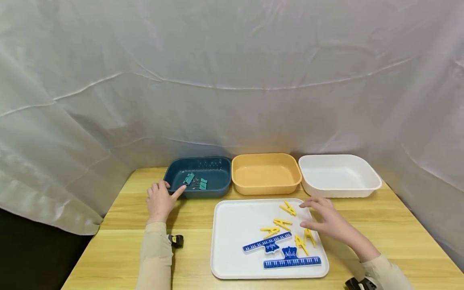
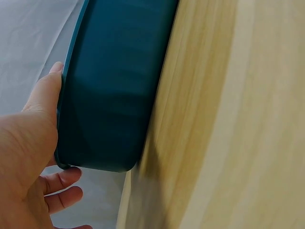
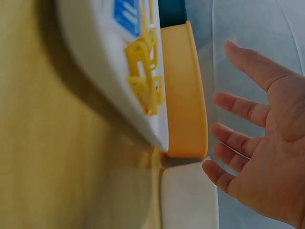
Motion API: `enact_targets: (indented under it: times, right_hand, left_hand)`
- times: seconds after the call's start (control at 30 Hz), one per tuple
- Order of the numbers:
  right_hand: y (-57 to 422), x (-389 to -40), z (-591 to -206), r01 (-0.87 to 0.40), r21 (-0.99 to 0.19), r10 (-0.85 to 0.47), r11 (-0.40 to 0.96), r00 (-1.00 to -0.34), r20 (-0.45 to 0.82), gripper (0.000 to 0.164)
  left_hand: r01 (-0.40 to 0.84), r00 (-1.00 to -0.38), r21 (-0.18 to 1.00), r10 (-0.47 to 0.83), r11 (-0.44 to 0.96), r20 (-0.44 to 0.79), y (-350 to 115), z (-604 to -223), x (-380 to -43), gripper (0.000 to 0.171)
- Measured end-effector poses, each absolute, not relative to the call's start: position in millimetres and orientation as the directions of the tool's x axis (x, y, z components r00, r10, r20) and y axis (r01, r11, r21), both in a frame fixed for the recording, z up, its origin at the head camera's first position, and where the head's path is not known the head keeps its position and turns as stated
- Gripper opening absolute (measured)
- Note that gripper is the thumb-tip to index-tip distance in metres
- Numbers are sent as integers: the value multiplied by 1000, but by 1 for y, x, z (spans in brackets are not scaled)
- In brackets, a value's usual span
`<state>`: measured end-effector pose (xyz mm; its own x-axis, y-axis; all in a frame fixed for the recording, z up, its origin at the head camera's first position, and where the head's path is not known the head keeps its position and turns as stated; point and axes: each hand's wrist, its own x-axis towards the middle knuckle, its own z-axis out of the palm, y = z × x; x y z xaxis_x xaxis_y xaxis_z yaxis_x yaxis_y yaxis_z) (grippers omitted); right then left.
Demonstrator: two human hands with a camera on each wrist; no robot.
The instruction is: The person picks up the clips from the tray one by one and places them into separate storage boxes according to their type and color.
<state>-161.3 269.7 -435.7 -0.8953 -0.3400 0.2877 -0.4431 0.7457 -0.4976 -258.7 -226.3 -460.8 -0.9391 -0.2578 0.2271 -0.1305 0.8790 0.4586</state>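
My left hand (image 1: 160, 200) is at the near left corner of a dark teal bin (image 1: 203, 193), thumb spread along the rim and the other fingers loosely bent beside the corner. In the left wrist view the thumb lies at the rim of the bin (image 2: 109, 86). Teal binder clips (image 1: 203, 184) lie inside it. Over the right edge of a white tray (image 1: 232, 241), my right hand (image 1: 328, 219) hovers with fingers spread and nothing held. Several yellow clothespins (image 1: 288, 208) lie near it on the tray, with two blue piano-keyboard clips (image 1: 292, 263) closer to the front.
A yellow bin (image 1: 266, 190) stands beside the teal one, behind the tray. To its right is a white bin (image 1: 340, 192). All rest on a wooden table (image 1: 119, 257), with a pale curtain (image 1: 232, 112) hanging behind and at the sides.
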Motion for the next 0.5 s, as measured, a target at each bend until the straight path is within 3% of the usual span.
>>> enact_targets:
  times: [0.5]
  right_hand:
    - [290,-152,-451,-369,-527,-341,765,-927,154,55]
  left_hand:
    - [-130,-941,475,-259,870,216,-226,-460,-259,67]
